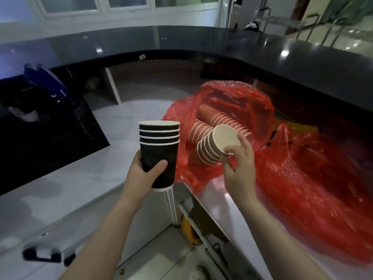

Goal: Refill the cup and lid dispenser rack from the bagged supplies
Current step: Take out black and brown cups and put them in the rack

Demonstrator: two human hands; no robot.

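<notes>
Cups fill both of the person's hands, held above the edge of the steel worktop (pixel 226 201). Nearest, two bare forearms reach up and forward from the bottom of the view. The left hand (pixel 144 174) grips a nested stack of black paper cups (pixel 158 150) upright, fingers curled round the back of the lowest cup and the thumb pressed across its front; the cups have a ribbed, wavy surface and pale rims, and about five rims show at the top. No print or logo can be read on them.

The right hand (pixel 240 164) is turned palm-down, its thumb and fingertips pinching the end cup of a second stack of dark paper cups (pixel 215 146). That stack lies tilted, its pale base facing up towards the viewer, its other end reaching into the mouth of the red plastic bag (pixel 302 178).

Just beyond, inside the open bag, two more sleeves of cups (pixel 218 124) lie on their sides, tinted pink through the plastic. The bag sprawls crumpled over the worktop to the right.

Farther left stands a dark unit (pixel 46 136), blurred, with something blue (pixel 46 81) on top. Behind everything curves a glossy dark counter (pixel 181 39).
</notes>
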